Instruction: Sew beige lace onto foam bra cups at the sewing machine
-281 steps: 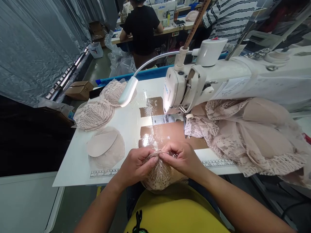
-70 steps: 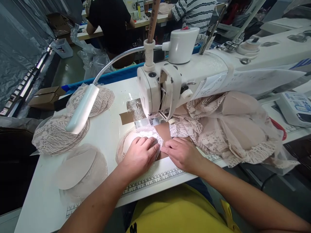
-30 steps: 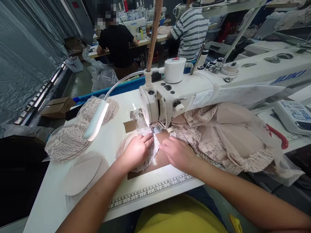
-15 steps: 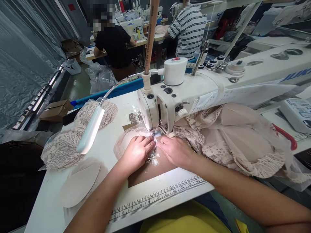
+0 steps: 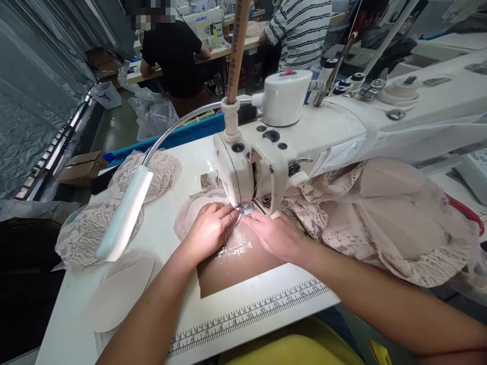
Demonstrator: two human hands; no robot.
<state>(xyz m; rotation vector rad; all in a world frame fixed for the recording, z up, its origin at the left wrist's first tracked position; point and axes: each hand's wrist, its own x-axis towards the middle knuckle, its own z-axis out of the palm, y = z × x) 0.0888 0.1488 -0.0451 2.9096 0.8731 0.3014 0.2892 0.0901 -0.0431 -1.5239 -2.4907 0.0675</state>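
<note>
"Drawn in since a second ago, the right hand (image 5: 279, 235) sits close beside the left hand (image 5: 209, 230)."

"And their fingers?"

"Left fingers (image 5: 222, 215) lie together, pressing near the edge of a round, beige, lace-trimmed fabric piece (image 5: 193, 205); the right ones point in just beside them. Whether either hand pinches it, I cannot tell."

"Where is that piece?"

"Partly under the left hand, by the foot of the white metal sewing machine (image 5: 234, 170), on the white worktop (image 5: 72, 299)."

"Farther out?"

"Leftward, two stacks of beige lace rounds (image 5: 81, 238) near a slim, pale lamp (image 5: 125, 215); rightward, a bunched heap of beige lace fabric (image 5: 403, 213)."
</note>
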